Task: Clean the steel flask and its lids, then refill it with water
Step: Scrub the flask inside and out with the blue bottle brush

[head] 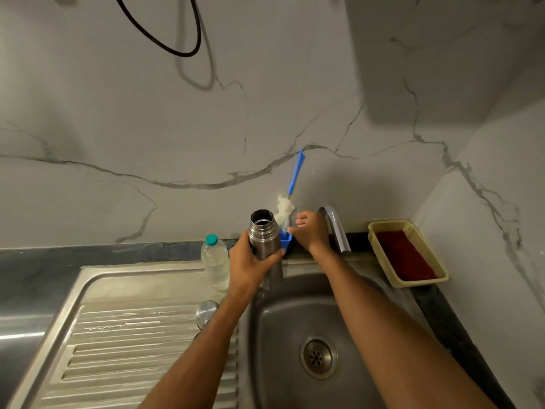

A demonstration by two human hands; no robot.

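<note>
Left hand (pixel 250 261) grips the flask (pixel 264 234) around its lower body, fingers curled round the steel, holding it upright above the back edge of the sink (pixel 295 320) with its mouth open and uncapped. Right hand (pixel 309 231) reaches past the flask toward a small blue holder (pixel 286 241) on the ledge behind the sink; its fingers are bent near the holder's rim, but whether they pinch anything cannot be told. A brush (pixel 295 172) with a blue handle and white bristles stands in that holder, leaning against the marble wall (pixel 147 128) just behind the flask. A round steel lid (pixel 207 312) lies on the ribbed drainboard (pixel 132 343) left of the sink, beside the left forearm. A clear plastic bottle (pixel 215 261) with a teal cap stands at the drainboard's back edge, just left of the flask. The tap (pixel 336 228) curves over the sink at its back right, close to the right wrist. A yellow basket (pixel 442 271) with a dark red lining sits on the counter right of the sink. A black cable (pixel 194 39) loops down the wall well above the sink. The drain (pixel 318 357) shows in the sink's bottom between the forearms.
</note>
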